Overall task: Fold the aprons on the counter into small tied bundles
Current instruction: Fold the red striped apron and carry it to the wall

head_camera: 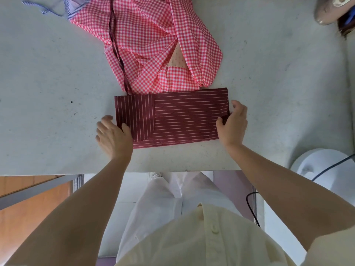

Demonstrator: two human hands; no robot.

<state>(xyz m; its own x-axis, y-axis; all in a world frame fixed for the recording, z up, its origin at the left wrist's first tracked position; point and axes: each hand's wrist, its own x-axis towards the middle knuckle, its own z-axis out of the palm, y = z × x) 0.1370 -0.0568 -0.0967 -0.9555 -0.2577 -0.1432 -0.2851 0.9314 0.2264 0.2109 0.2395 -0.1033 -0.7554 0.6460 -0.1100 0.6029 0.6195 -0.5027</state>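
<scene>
While the right hand (233,123) pinched the right-hand edge of the folded maroon apron (178,120) of white-pinstriped cloth, thumb on top and fingers curled round the hem, the left hand (113,135) lay flat with its fingers spread loose and its thumb on the apron's left edge. The maroon apron sat as a flat rectangle near the front of the pale grey stone counter (48,83). Its dark ties (114,45) trailed away over a crumpled red-and-white gingham apron (153,35) touching its far edge. Blue-striped fabric (75,6) peeked out beyond that.
</scene>
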